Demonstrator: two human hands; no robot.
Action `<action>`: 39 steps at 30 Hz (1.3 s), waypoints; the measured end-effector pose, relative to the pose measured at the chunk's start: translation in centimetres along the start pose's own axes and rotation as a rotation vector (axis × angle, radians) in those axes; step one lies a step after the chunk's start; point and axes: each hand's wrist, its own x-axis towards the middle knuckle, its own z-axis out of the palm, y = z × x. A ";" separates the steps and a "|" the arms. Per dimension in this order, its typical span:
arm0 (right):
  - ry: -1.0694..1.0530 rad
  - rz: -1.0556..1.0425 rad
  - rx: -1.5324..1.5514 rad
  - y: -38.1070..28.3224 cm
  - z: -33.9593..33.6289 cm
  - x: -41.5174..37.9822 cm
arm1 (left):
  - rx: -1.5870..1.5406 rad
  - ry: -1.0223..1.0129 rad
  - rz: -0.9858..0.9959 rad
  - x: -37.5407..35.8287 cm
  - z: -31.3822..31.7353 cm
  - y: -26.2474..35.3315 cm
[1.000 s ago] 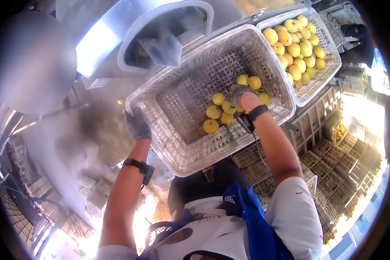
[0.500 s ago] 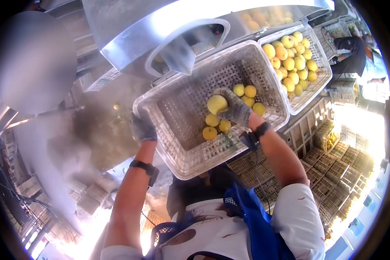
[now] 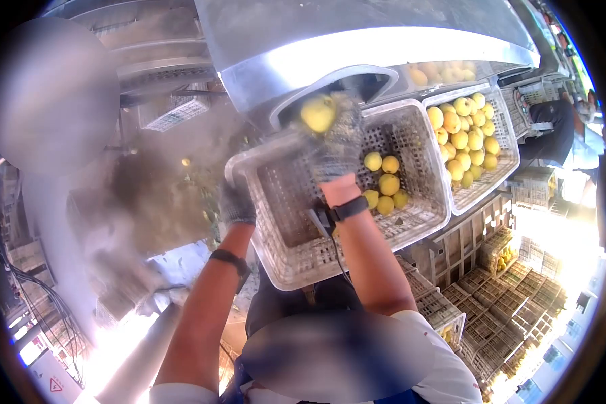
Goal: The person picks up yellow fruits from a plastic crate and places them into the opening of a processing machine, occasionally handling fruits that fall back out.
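Observation:
My right hand [image 3: 340,145], in a grey glove, grips a yellow fruit [image 3: 318,113] over the back edge of a white plastic crate [image 3: 299,259], by the arched opening [image 3: 368,84] of a metal machine. Motion blurs this hand slightly. Several loose yellow fruits [image 3: 388,183] lie in the right part of that crate. My left hand [image 3: 236,202], gloved too, is at the crate's left rim; its fingers are blurred, and whether they grip the rim cannot be made out.
A second crate [image 3: 488,190] full of yellow fruits adjoins on the right. The machine's metal cover [image 3: 384,40] spans the top. Stacked crates [image 3: 518,303] stand at the lower right. Another person's dark-clothed leg [image 3: 552,128] shows at the far right.
My right hand has lifted a yellow fruit out of the crate and moved it up and left to the machine's opening. My left hand remains by the left rim. The view has shifted.

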 end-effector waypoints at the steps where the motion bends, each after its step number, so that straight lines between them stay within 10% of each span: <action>1: -0.048 0.019 -0.208 -0.8 1.1 0.3 | -0.026 -0.019 -0.015 0.2 0.1 -0.3; 3: -0.194 0.037 -0.679 -5.1 0.8 1.1 | -0.082 -0.029 0.008 0.6 0.7 -1.5; 15: -0.051 -0.259 -0.417 -2.5 -2.2 0.8 | -0.058 -0.017 0.019 0.0 -0.4 0.5; 17: -0.105 0.066 0.036 -3.1 -2.2 0.6 | -0.039 -0.014 0.022 0.5 0.0 -0.9; 22: -0.056 -0.186 -0.523 -5.3 -2.8 1.1 | -0.318 -0.096 0.090 2.2 1.6 -4.0; 39: 0.203 -0.351 -0.502 -2.8 -0.2 0.8 | -0.197 -0.061 0.011 0.9 0.6 -1.8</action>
